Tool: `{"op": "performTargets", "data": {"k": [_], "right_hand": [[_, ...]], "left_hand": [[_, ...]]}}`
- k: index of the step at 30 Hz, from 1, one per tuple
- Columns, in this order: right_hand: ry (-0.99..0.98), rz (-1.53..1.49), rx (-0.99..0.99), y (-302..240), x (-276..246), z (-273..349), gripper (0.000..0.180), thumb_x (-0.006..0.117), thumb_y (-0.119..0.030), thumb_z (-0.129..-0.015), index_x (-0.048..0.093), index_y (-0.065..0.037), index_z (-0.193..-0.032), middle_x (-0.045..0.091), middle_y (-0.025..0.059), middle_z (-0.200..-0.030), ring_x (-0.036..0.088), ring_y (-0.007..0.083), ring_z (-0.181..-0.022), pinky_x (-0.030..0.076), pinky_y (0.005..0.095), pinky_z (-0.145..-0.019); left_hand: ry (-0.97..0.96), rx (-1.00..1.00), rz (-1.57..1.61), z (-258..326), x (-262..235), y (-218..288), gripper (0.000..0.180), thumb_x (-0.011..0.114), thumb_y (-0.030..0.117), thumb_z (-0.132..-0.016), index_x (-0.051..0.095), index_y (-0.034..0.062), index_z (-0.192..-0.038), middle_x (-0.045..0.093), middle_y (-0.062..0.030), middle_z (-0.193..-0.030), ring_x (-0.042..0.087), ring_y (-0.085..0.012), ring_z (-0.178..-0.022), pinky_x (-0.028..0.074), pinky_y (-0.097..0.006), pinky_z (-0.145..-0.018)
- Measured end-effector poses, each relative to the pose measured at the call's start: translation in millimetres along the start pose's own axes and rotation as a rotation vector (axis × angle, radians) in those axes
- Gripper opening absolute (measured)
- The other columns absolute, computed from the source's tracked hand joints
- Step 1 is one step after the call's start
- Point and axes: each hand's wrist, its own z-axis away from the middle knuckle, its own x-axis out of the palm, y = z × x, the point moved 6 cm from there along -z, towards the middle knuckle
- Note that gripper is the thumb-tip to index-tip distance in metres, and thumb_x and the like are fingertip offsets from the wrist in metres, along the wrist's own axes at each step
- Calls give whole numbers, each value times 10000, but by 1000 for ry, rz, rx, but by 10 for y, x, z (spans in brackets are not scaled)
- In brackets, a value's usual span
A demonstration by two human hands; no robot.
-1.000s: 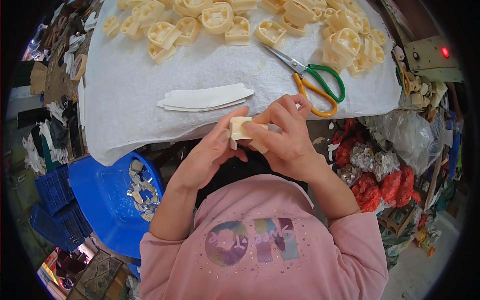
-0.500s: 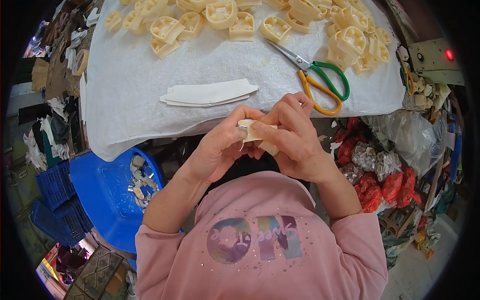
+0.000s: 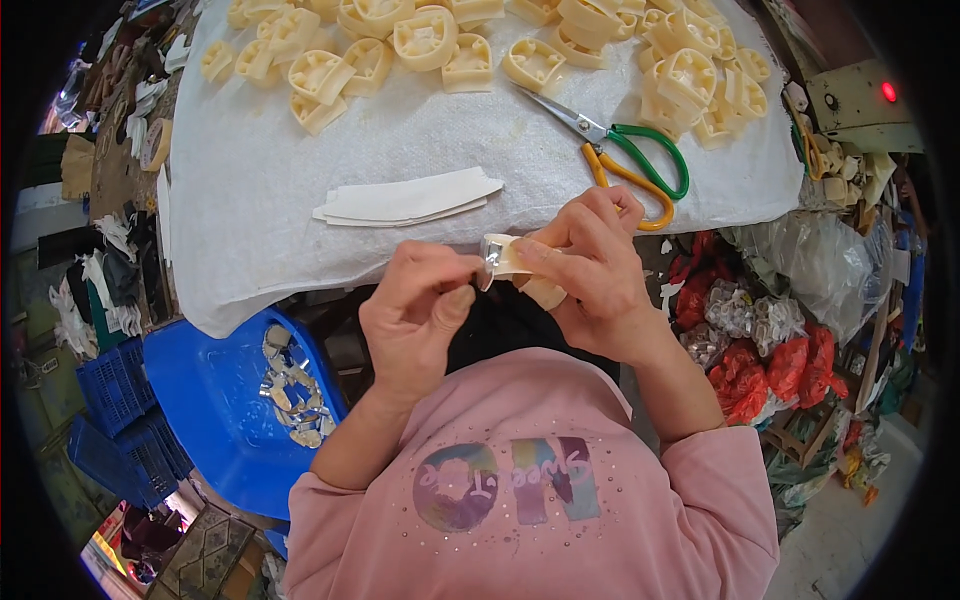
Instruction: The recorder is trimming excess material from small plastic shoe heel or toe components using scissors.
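A small cream moulded plastic piece (image 3: pixel 510 260) was held up in front of the chest, just below the near edge of the white woven cloth (image 3: pixel 250 190) that covered the table. The right hand (image 3: pixel 590 275) was curled around it, thumb and fingers pressed onto its cream body, so most of the piece was hidden. The left hand (image 3: pixel 420 310) was pinched shut on something small and shiny at the piece's left end; what exactly was gripped there could not be told. The piece's long axis was seen to run roughly left to right, from the left hand's fingertips into the right hand's grip, with the right hand carrying nearly all of it.

On the cloth, directly beyond the piece, a flat stack of white curved strips (image 3: pixel 410 200) was laid, thin and card-like. To the right of the strips, scissors (image 3: pixel 625 160) with green and orange loop handles were lying with blades pointed away. Along the far side of the cloth, many cream moulded parts (image 3: pixel 430 40) of the same hollow, rounded kind were scattered. Left of the piece and below the cloth's edge, a blue plastic seat or bin (image 3: pixel 220 400) was seen holding pale scraps (image 3: pixel 290 390). To the right, clear bags of red items (image 3: pixel 760 360) were piled.
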Motion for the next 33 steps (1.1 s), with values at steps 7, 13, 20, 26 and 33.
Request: {"op": "performTargets", "data": {"k": [7, 13, 20, 26, 33], "right_hand": [[-29, -101, -10, -14, 31, 6, 359, 677, -28, -642, 629, -118, -986, 490, 13, -787, 456, 210, -789, 255, 413, -772], [-52, -151, -10, 14, 44, 38, 431, 630, 36, -596, 617, -89, -1008, 454, 26, -775, 439, 213, -787, 237, 395, -760], [-117, -181, 28, 30, 64, 55, 458, 604, 48, -561, 609, -78, -1001, 436, 38, -773, 431, 220, -811, 233, 391, -747], [-162, -169, 20, 10, 92, 51, 447, 600, 45, -535, 604, -75, -966, 451, 36, -781, 437, 220, -810, 235, 398, -749], [-229, -190, 21, 18, 102, 27, 414, 615, 31, -550, 615, -95, -944, 467, 28, -773, 452, 215, -805, 244, 412, -775]], "left_hand": [[-3, 193, -163, -64, 34, 155, 186, 723, 135, -787, 670, 6, -910, 586, -45, -797, 494, -117, -722, 385, -229, -608], [-40, 331, -496, -119, 125, 363, 146, 708, -7, -747, 654, -7, -882, 643, -84, -767, 537, -148, -632, 439, -248, -557], [-85, 468, -645, -118, 210, 383, 117, 674, 76, -821, 640, -14, -889, 572, -71, -691, 464, -136, -576, 350, -237, -492], [-211, 668, -770, -146, 336, 459, 93, 631, 57, -841, 583, -5, -789, 487, -83, -607, 426, -176, -520, 323, -273, -451], [-113, 505, -535, -115, 279, 311, 169, 691, 109, -795, 564, 5, -755, 450, -53, -606, 425, -175, -537, 320, -273, -468]]}}
